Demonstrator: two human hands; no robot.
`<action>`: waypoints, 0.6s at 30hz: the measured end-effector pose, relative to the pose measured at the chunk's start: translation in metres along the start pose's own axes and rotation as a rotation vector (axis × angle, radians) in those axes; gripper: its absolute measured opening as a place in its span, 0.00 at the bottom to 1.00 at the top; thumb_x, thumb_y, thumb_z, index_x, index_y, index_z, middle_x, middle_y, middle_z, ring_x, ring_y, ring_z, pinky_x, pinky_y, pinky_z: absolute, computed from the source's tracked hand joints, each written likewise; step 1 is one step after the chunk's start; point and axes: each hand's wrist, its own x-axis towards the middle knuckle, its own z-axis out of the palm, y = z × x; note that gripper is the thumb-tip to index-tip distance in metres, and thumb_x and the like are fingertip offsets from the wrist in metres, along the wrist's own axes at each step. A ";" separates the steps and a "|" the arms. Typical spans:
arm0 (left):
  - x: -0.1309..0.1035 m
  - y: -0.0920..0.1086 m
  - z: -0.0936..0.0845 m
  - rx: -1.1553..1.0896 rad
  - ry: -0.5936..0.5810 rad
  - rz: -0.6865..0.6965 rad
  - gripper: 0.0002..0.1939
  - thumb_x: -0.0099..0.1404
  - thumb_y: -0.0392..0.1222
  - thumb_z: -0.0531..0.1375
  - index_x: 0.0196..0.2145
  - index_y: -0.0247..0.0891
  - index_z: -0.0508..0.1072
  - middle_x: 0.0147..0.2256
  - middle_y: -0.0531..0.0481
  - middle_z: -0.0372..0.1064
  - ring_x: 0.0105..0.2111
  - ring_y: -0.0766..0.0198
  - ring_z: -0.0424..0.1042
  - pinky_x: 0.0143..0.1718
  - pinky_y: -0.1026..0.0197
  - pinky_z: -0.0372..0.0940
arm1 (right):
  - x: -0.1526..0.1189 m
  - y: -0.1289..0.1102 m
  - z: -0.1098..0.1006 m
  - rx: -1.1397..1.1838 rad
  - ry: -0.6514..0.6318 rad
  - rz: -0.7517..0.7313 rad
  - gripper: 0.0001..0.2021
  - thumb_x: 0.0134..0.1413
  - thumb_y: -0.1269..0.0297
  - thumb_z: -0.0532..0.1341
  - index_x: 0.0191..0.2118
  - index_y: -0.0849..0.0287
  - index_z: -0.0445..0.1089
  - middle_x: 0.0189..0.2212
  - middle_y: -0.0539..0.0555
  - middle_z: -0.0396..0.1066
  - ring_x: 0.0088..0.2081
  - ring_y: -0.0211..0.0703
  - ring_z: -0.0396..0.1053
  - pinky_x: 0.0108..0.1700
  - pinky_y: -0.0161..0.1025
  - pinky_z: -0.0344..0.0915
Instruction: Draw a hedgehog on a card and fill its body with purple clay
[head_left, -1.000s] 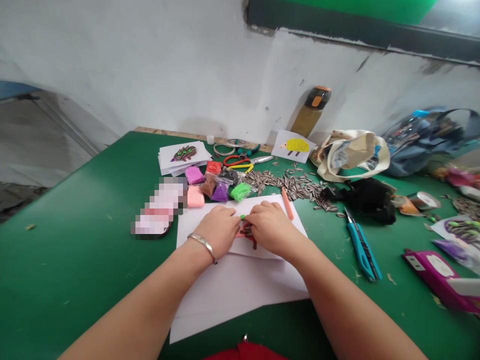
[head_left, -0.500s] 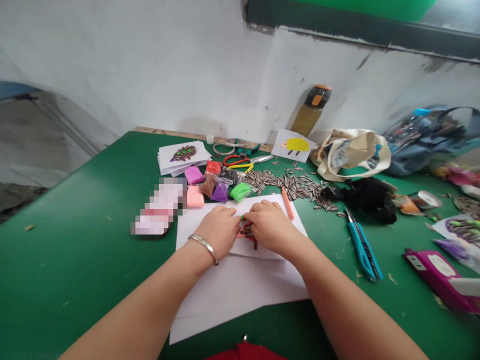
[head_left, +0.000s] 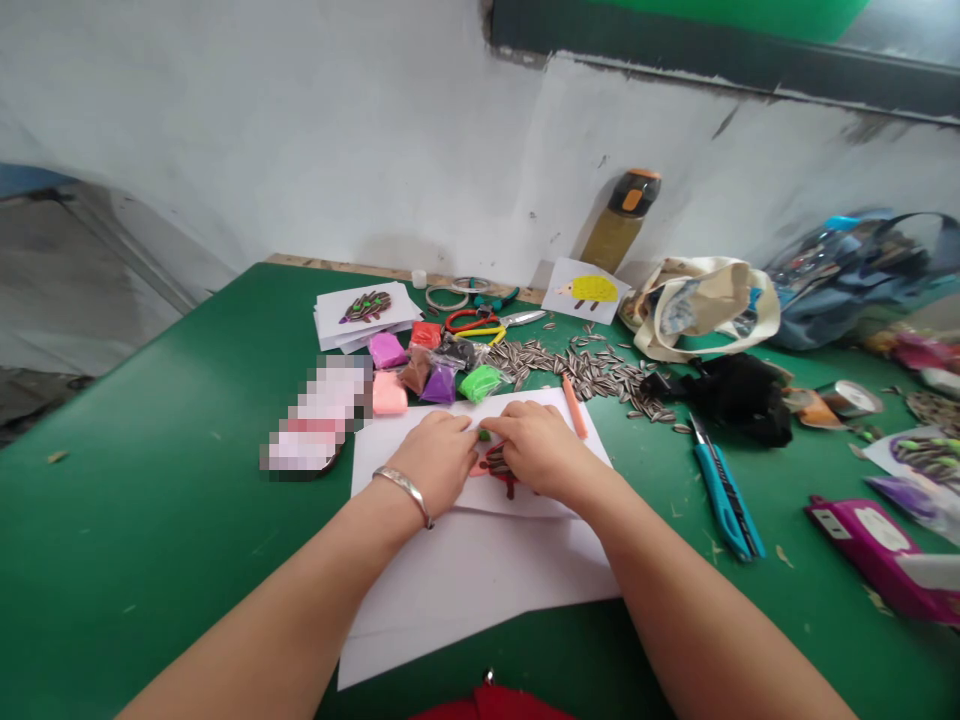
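Observation:
White paper sheets [head_left: 480, 580] lie on the green table. On the upper sheet is a small hedgehog-like figure [head_left: 496, 464] of pink, red and brown clay with sunflower seeds. A small green clay piece [head_left: 484, 435] sits just above it, between my fingertips. My left hand [head_left: 437, 460], with a silver bracelet at the wrist, rests at the figure's left with fingers curled beside the green piece. From the right, my right hand [head_left: 540, 450] covers part of the figure, its index finger at the green piece. What the curled fingers hold, if anything, is hidden.
Bagged clay [head_left: 439, 383], scissors [head_left: 517, 318] and a seed pile [head_left: 592, 370] lie beyond the paper. An orange stick [head_left: 574, 406] rests on its upper right. A teal cutter [head_left: 729, 500], black bag [head_left: 742, 400] and magenta object [head_left: 885, 560] are at right.
My fingertips have parted slightly, and more of the green clay piece shows between them. The hands otherwise stay in nearly the same place.

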 end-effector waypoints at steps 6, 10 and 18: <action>0.000 0.000 0.000 0.002 -0.014 0.001 0.13 0.70 0.35 0.52 0.34 0.33 0.76 0.35 0.44 0.70 0.37 0.55 0.67 0.41 0.53 0.58 | 0.000 0.001 -0.001 -0.002 -0.019 -0.007 0.21 0.54 0.74 0.51 0.49 0.49 0.73 0.39 0.55 0.69 0.42 0.47 0.63 0.40 0.42 0.49; 0.000 0.001 0.000 -0.003 -0.009 -0.009 0.12 0.70 0.35 0.52 0.34 0.33 0.75 0.35 0.44 0.70 0.37 0.56 0.67 0.42 0.54 0.59 | -0.001 0.002 -0.002 0.016 -0.012 -0.001 0.23 0.53 0.75 0.52 0.51 0.50 0.71 0.41 0.55 0.70 0.43 0.47 0.63 0.41 0.41 0.50; -0.002 0.003 0.001 -0.028 0.013 -0.032 0.10 0.70 0.36 0.53 0.37 0.34 0.74 0.37 0.45 0.69 0.37 0.56 0.67 0.41 0.54 0.59 | -0.005 -0.001 -0.009 -0.024 0.000 -0.004 0.18 0.53 0.75 0.52 0.42 0.52 0.76 0.36 0.54 0.71 0.40 0.46 0.63 0.41 0.42 0.50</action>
